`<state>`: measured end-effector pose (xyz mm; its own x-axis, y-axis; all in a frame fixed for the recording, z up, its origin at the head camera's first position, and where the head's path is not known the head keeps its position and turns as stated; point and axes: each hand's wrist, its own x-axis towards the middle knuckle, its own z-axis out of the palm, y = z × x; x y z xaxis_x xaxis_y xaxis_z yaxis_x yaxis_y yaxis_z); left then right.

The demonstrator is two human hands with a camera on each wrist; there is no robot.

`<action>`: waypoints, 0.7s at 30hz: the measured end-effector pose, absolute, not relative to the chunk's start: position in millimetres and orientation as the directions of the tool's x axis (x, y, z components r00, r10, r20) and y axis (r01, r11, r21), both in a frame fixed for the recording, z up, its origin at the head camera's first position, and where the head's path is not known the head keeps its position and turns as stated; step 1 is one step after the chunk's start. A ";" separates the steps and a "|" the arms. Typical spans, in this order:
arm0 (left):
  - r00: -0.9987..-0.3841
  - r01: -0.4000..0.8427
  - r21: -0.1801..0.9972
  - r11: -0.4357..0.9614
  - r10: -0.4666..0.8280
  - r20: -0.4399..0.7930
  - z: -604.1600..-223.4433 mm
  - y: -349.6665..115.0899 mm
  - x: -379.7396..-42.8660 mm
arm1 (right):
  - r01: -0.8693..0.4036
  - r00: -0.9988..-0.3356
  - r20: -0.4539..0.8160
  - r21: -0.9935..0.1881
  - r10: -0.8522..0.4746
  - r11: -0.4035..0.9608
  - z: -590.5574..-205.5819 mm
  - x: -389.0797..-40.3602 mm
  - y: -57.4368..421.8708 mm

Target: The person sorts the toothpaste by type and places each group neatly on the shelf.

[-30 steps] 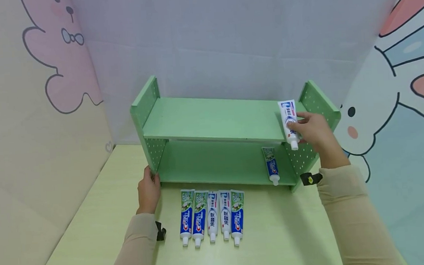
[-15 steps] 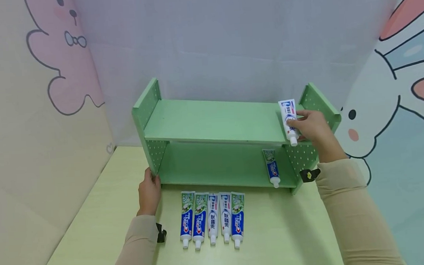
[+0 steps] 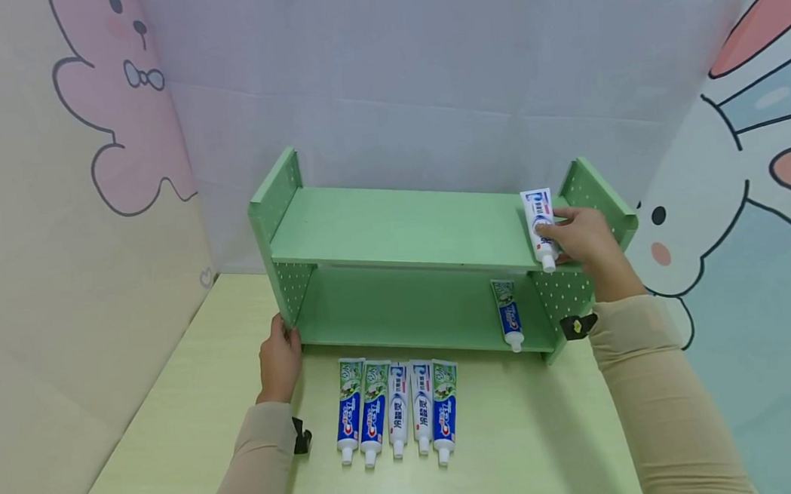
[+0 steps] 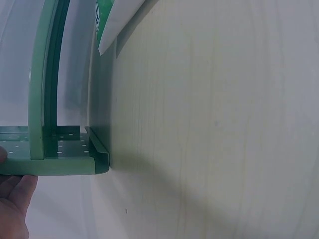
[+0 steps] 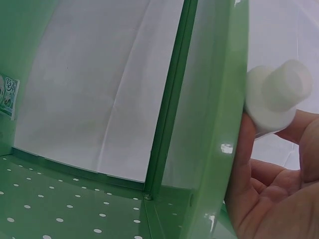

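My right hand (image 3: 589, 249) holds a white toothpaste tube (image 3: 537, 209) over the right end of the green two-tier shelf's (image 3: 394, 224) upper board, cap toward me. In the right wrist view the tube's white cap (image 5: 286, 85) juts past the board's front edge, fingers right beside that edge. Low on the left side panel (image 3: 281, 284), my left hand (image 3: 280, 367) grips its front edge; the left wrist view has thumb and fingers (image 4: 22, 194) on either side of the panel. One blue-and-green Crest toothpaste tube (image 3: 508, 317) lies at the lower board's right end.
Several toothpaste tubes (image 3: 397, 409), Crest and white ones, lie in a row on the pale table (image 3: 517, 451) before the shelf, caps toward me. A pale cloth wall (image 3: 399, 88) stands behind; cartoon-printed walls flank both sides.
The right hand has lowered the white tube slightly onto the upper board and drawn it a little back from the front edge. The left hand keeps its grip; the view has shifted slightly.
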<state>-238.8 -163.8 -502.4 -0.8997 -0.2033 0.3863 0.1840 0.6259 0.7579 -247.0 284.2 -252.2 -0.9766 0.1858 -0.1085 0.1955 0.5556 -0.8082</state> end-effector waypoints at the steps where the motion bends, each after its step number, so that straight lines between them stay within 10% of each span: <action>1: -0.901 0.180 0.758 0.627 -0.204 0.383 -502.8 -163.9 -238.9 | 0.197 -0.976 -0.110 -0.807 0.186 0.556 -252.4 -247.5 284.2; 21: -0.910 0.161 0.765 0.623 -0.206 0.359 -503.5 -164.0 -240.1 | 0.201 -0.976 -0.111 -0.796 0.189 0.571 -252.6 -249.9 281.9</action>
<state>-240.1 -164.0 -503.5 -0.9102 -0.2058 0.3594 0.1614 0.6229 0.7655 -249.9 281.9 -252.6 -0.9757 0.1886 -0.1115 0.2013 0.5707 -0.7961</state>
